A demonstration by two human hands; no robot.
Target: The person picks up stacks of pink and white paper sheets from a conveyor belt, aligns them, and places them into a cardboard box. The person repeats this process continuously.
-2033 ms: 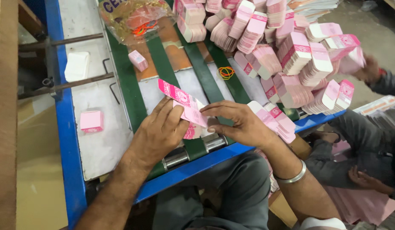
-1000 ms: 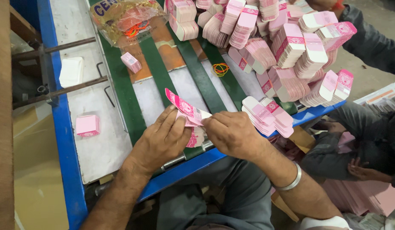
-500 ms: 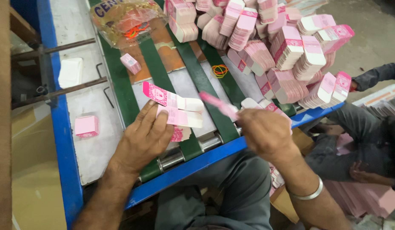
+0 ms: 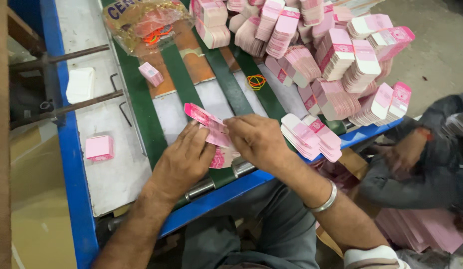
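My left hand (image 4: 184, 162) and my right hand (image 4: 256, 139) meet over a fanned stack of flat pink-and-white carton blanks (image 4: 207, 123) at the near end of a machine table. Both hands grip this stack, the left from below and the right from the right side. The stack lies across green conveyor belts (image 4: 141, 114). Just right of my right hand rests another short row of the same blanks (image 4: 311, 135).
A big heap of bundled pink blanks (image 4: 336, 55) fills the far right. A clear bag of rubber bands (image 4: 141, 22), loose rubber bands (image 4: 256, 81), a small pink box (image 4: 150, 73) and a pink pack (image 4: 99, 148) lie around. Another person's hand (image 4: 406, 149) is at the right, below the blue table edge (image 4: 72, 164).
My right hand, which had moved away to the right with one blank, has come back onto the stack held by my left hand.
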